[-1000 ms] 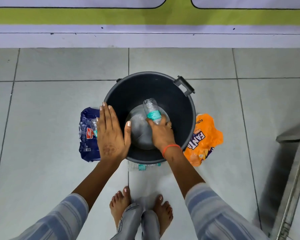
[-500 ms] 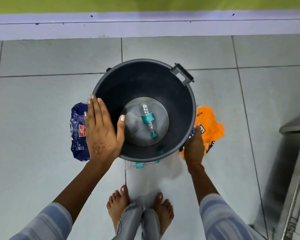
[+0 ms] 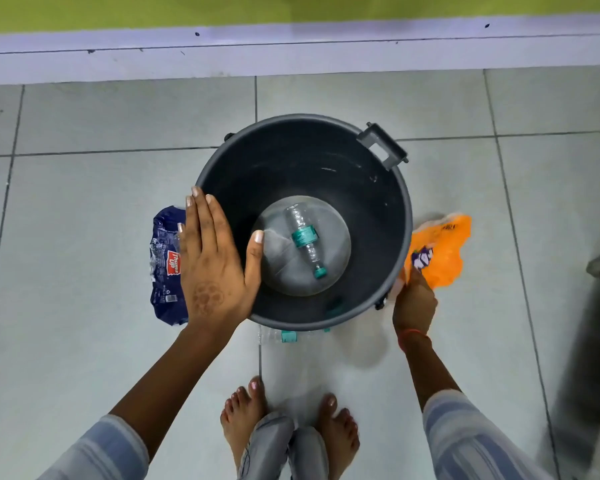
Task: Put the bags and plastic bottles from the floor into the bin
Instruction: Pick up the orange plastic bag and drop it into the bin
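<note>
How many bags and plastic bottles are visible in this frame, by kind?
Plastic bottles: 2, a clear plastic bottle with a teal label lying inside the dark grey round bin, and a clear bottle on the floor, partly hidden by the bin's near edge.
Bags: 2, a dark blue plastic bag and an orange plastic bag.
Total: 4.

Left hand [image 3: 215, 268] flat, right hand [image 3: 414, 299] seemingly pinching.
</note>
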`<state>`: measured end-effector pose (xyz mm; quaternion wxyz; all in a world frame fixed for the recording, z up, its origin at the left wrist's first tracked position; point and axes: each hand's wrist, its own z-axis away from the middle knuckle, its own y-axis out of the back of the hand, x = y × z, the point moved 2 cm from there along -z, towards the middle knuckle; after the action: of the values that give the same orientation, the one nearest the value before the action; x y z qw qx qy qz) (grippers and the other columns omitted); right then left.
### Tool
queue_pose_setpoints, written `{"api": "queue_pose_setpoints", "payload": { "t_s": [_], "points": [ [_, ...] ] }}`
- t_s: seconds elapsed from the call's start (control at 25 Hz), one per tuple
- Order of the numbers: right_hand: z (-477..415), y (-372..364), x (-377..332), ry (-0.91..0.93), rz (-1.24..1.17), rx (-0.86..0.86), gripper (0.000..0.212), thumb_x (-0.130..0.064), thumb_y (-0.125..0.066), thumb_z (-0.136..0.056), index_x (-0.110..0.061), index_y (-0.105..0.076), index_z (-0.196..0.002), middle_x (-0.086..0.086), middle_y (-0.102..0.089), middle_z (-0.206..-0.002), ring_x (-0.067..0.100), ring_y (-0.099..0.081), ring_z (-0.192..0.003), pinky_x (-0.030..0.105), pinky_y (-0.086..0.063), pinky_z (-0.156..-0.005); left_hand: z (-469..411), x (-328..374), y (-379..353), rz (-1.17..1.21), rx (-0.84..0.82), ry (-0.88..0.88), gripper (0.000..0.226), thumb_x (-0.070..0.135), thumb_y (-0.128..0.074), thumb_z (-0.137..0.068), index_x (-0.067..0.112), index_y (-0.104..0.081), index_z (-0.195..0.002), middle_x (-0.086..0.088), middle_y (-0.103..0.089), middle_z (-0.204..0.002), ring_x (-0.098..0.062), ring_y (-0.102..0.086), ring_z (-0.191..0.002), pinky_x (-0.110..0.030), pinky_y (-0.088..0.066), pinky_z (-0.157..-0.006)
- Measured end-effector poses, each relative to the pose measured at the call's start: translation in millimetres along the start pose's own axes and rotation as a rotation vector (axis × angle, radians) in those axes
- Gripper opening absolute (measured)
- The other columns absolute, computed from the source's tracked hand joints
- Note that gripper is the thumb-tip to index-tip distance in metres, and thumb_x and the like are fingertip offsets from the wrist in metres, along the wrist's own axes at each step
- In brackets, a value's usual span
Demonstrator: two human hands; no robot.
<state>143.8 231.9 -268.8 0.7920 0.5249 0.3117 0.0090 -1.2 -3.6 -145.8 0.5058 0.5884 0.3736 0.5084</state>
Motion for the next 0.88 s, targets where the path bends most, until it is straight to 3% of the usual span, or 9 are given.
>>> {"api": "queue_pose_setpoints", "payload": {
  "t_s": [0.12,0.2,0.32,0.4,0.52,0.68,0.76,0.88],
  "points": [
    [16.2,75.3,-54.5,0.129,-0.296,0.378,0.035,-0.006,-0.042,-0.091,0.006,-0.056,-0.120,0.028,-0.065,-0.113,0.042,-0.061,-0.103,0.040,-0.046,-0.092,1.3,2.4,3.9,0.059,-0.003,0.025,0.070,0.050,-0.017,-0.095,0.006,-0.011,-0.150,-0.012,-0.011,-0.160,-0.026,-0.008,-0.148,-0.042,-0.013,-0.121],
    [43.7,115.5,-104.0,0.392,-0.429,0.407,0.038,-0.020,-0.042,-0.098,0.000,-0.048,-0.129,0.021,-0.056,-0.130,0.033,-0.050,-0.121,0.032,-0.039,-0.107,1.5,4.0,9.1,0.155,0.007,0.043,0.067,0.045,-0.017,-0.095,0.006,-0.014,-0.149,-0.011,-0.014,-0.160,-0.025,-0.011,-0.148,-0.042,-0.015,-0.121],
    [82.2,120.3,-159.1,0.786,-0.288,0.106,0.043,0.001,-0.039,-0.090,-0.011,-0.050,-0.130,0.011,-0.053,-0.137,0.030,-0.045,-0.129,0.037,-0.034,-0.111,-0.4,2.2,16.2,0.366,0.027,0.069,0.063,0.041,-0.017,-0.095,0.008,-0.018,-0.149,-0.010,-0.018,-0.159,-0.022,-0.014,-0.148,-0.042,-0.017,-0.121],
    [84.4,93.5,-174.7,0.867,0.042,-0.168,0.049,-0.003,-0.033,-0.083,-0.011,-0.058,-0.124,0.013,-0.059,-0.131,0.034,-0.050,-0.125,0.047,-0.039,-0.106,-0.3,-0.9,17.8,0.454,0.042,0.057,0.062,0.040,-0.018,-0.095,0.008,-0.019,-0.149,-0.010,-0.019,-0.158,-0.021,-0.015,-0.147,-0.041,-0.016,-0.121],
    [60.2,44.1,-179.0,0.633,0.616,-0.580,0.036,-0.014,-0.043,-0.092,-0.013,-0.054,-0.126,0.017,-0.057,-0.131,0.036,-0.050,-0.121,0.049,-0.040,-0.103,-0.7,-6.1,14.8,0.470,0.051,0.042,0.060,0.037,-0.019,-0.096,0.009,-0.019,-0.149,-0.010,-0.019,-0.159,-0.020,-0.014,-0.147,-0.040,-0.016,-0.121],
    [35.6,8.9,-183.5,0.463,0.904,-0.990,0.044,-0.021,-0.047,-0.094,-0.010,-0.042,-0.136,0.018,-0.042,-0.144,0.036,-0.040,-0.130,0.048,-0.032,-0.108,-3.3,-7.4,10.8,0.428,0.052,0.036,0.060,0.038,-0.018,-0.096,0.009,-0.018,-0.149,-0.008,-0.019,-0.159,-0.019,-0.013,-0.148,-0.037,-0.016,-0.121],
    [38.4,13.3,-192.5,0.523,0.789,-0.946,0.046,-0.017,-0.052,-0.092,-0.012,-0.042,-0.136,0.016,-0.045,-0.142,0.035,-0.041,-0.128,0.047,-0.032,-0.109,-3.9,-7.9,10.3,0.393,0.038,0.039,0.061,0.039,-0.017,-0.096,0.009,-0.017,-0.149,-0.009,-0.018,-0.159,-0.020,-0.013,-0.148,-0.036,-0.015,-0.121],
    [74.1,57.3,-204.8,0.591,0.177,-0.405,0.039,-0.015,-0.050,-0.094,-0.012,-0.047,-0.133,0.012,-0.052,-0.136,0.030,-0.045,-0.125,0.039,-0.036,-0.107,-3.5,-6.7,11.2,0.370,0.022,0.031,0.062,0.041,-0.015,-0.096,0.010,-0.015,-0.149,-0.009,-0.017,-0.159,-0.021,-0.012,-0.148,-0.038,-0.015,-0.121]
  ]
}}
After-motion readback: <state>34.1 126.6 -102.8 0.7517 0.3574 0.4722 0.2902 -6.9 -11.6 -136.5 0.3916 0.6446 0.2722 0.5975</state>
